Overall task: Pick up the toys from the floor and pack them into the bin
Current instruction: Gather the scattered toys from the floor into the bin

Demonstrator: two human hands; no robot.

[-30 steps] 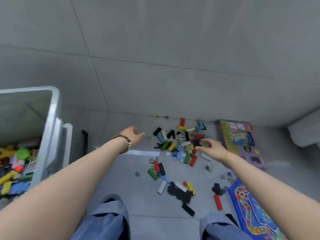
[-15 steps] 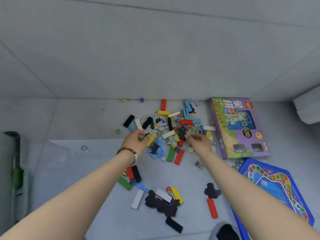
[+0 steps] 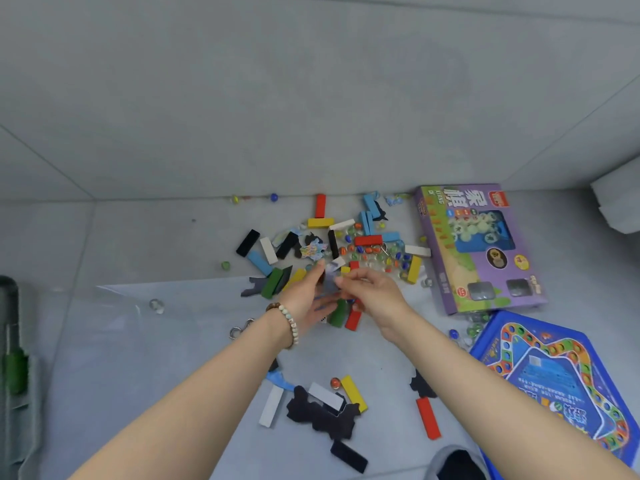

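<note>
Left hand (image 3: 306,299): fingers straight, palm cupped towards the right hand.
Right hand (image 3: 375,296): pinches a small pale piece (image 3: 333,271).
Blocks (image 3: 367,240), marbles (image 3: 377,259): on the floor (image 3: 138,237), just beyond both hands.
Bin: out of view.
Technique: fill the cupped palm before carrying; marbles are likely to roll.

This looks like a room in a home, most likely a corner where children play, though the pictures do not settle which room it is. A pale grey tiled floor (image 3: 173,237) meets a plain grey wall (image 3: 311,81), and a clear sheet (image 3: 121,323) lies flat over part of the tiles. Toys are strewn right up to the foot of the wall: coloured wooden blocks (image 3: 367,240), glass marbles (image 3: 381,259), dark jigsaw pieces (image 3: 322,414), a purple game box (image 3: 481,247) printed with cartoon art, and beside it a blue game board (image 3: 554,379) with a winding track of coloured spots.
</note>
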